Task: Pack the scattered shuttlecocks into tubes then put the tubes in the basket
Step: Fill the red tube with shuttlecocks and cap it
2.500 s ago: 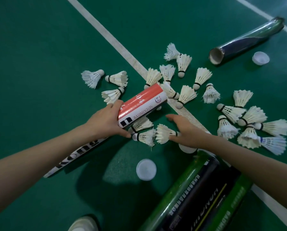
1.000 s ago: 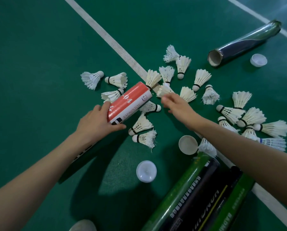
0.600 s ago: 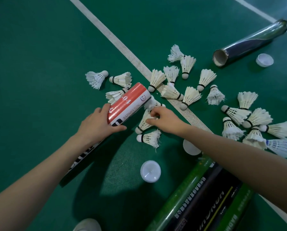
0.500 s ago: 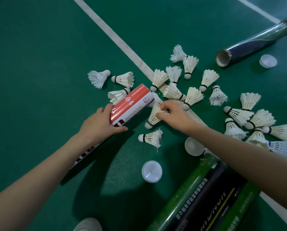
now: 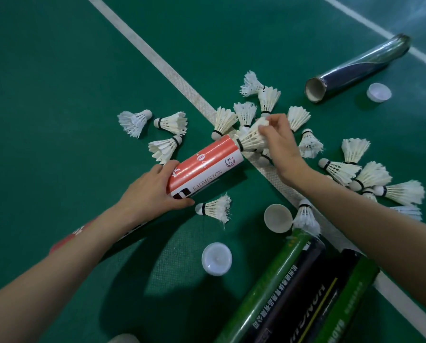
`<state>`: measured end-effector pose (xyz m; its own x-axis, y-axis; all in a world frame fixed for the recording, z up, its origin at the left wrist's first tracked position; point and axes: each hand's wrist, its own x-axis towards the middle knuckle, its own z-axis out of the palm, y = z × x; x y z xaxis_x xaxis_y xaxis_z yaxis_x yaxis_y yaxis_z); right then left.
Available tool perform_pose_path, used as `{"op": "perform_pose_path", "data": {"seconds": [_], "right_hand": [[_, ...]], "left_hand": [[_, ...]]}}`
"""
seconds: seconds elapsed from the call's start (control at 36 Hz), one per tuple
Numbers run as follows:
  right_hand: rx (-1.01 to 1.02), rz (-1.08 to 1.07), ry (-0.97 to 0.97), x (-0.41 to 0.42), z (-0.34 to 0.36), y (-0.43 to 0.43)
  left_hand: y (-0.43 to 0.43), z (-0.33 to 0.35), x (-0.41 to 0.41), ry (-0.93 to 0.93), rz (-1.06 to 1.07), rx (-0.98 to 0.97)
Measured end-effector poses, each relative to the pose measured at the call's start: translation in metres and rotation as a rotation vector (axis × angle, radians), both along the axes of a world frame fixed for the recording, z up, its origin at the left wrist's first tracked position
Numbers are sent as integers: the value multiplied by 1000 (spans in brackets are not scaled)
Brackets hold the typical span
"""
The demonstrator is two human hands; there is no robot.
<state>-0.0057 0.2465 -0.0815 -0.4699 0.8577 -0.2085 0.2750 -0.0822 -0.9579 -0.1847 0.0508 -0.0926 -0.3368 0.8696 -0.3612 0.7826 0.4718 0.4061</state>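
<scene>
- About twenty white feather shuttlecocks (image 5: pixel 172 123) are scattered across the middle and right of the frame. Overlaps prevent an exact count.
- One red-and-white tube (image 5: pixel 207 167) is seen at centre, one glossy silver-blue tube (image 5: pixel 360 68) at upper right, and a bundle of green-and-black tubes (image 5: pixel 281 280) at lower right. The number in the bundle cannot be told.
- Three round white caps (image 5: pixel 217 259) are counted: lower centre, right of centre with its hollow side up, and upper right.
- The red-and-white tube, a cylinder printed "BADMINTON", is gripped round its middle by the left hand (image 5: pixel 150 191), with fingers and thumb wrapped about it.
- One held shuttlecock (image 5: pixel 252 138) is pinched by its feather skirt in the curled fingers of the right hand (image 5: pixel 281 144). Its black-banded cork end is at that tube's open mouth. What lies deeper inside cannot be seen.
- A pale cardboard lining is shown at the silver-blue tube's open end.
- Everything is set on a green textured court floor (image 5: pixel 58 70) crossed by a white line (image 5: pixel 157 63).
</scene>
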Motion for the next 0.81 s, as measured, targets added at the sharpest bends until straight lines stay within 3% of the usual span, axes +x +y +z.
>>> {"op": "perform_pose_path", "data": {"seconds": [0.17,0.39,0.56,0.67,0.81], "right_hand": [[-22,215,14,-2,0,-16],[-125,342,-31,-12,-9,-33],[-230,231,-6,-28,-17,-27],[18,229,-261,-36,-31,-17],[476,641,-597,-31,-53,-5]], "left_hand": [[-1,4,3,-25,-19,52],[2,5,4,-24,-11,69],[8,5,-2,55,41,-10],[7,0,-16,81,119,-40],[-3,-6,-26,87,160,-97]]}}
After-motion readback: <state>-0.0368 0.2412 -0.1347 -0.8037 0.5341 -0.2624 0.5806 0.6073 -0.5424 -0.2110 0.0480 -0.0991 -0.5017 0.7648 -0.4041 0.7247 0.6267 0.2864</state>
